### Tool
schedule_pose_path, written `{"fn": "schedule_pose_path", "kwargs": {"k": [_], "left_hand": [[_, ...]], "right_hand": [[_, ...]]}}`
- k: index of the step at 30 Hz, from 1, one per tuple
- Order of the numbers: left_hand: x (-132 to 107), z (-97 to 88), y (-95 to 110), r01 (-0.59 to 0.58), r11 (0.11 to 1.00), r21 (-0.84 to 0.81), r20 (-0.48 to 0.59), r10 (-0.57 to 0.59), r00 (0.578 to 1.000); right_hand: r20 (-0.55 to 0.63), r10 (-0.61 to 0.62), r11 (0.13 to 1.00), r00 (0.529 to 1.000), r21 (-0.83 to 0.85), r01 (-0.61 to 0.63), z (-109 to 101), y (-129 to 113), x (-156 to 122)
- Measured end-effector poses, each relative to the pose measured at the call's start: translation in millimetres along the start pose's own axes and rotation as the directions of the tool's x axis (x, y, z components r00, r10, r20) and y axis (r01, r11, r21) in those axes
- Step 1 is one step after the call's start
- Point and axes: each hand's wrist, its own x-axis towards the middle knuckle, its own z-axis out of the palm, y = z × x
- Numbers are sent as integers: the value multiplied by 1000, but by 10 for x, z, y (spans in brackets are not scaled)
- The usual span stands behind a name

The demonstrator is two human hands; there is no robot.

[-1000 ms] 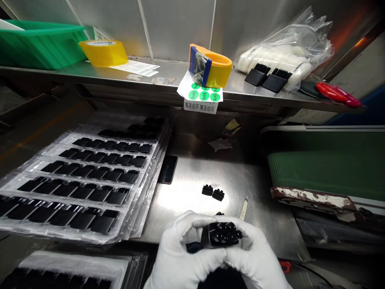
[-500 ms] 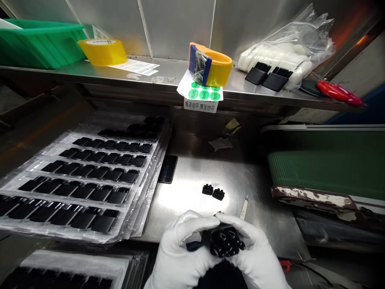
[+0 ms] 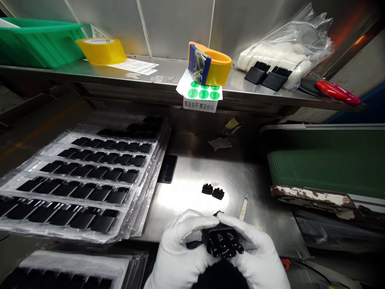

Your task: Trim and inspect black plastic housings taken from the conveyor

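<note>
My left hand (image 3: 180, 249) and my right hand (image 3: 255, 253), both in white gloves, curl around a glossy black plastic part with rounded prongs (image 3: 224, 243). The prongs point down toward me. Gloved fingers hide much of its body, and whether it is one piece or several I cannot tell. Just beyond the hands, two small black knobbed pieces (image 3: 207, 189) lie side by side on the steel table (image 3: 186, 204). A pale-handled tool with a pointed tip (image 3: 244, 208) lies by the right hand.
At left, a plastic-wrapped tray (image 3: 90, 180) carries rows of black parts, beside a dark phone-like slab (image 3: 168, 168). A green conveyor belt (image 3: 325, 164) stands right. The shelf above bears a tape dispenser (image 3: 221, 66), a yellow tape roll (image 3: 104, 53), a green bin (image 3: 39, 44) and bagged white gloves (image 3: 276, 56).
The black part has turned slightly between my hands, so its prongs now show more in a row and more of its upper side is visible. Both hands stay nearly in place.
</note>
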Motion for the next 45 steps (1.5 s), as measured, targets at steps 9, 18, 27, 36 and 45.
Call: {"fn": "schedule_pose_path", "kwargs": {"k": [9,18,27,36,45], "left_hand": [[7,14,14,23,999,41,-9,-22,1000],[13,53,34,63,998,3,-19,-62,998],[41,71,79,155,987,-27,-15,-156,988],[40,26,-2,188,980,-64,71,-184,980],[69,-22,-40,92,996,3,59,-92,994]], "right_hand": [[-11,-10,999,1000,-43,10,9,6,-7],[12,-18,999,1000,-36,19,38,-19,-24],[93,96,992,991,74,-103,44,-41,5],[82,75,994,994,75,-81,73,-88,9],[65,7,999,998,34,-9,40,-7,13]]}}
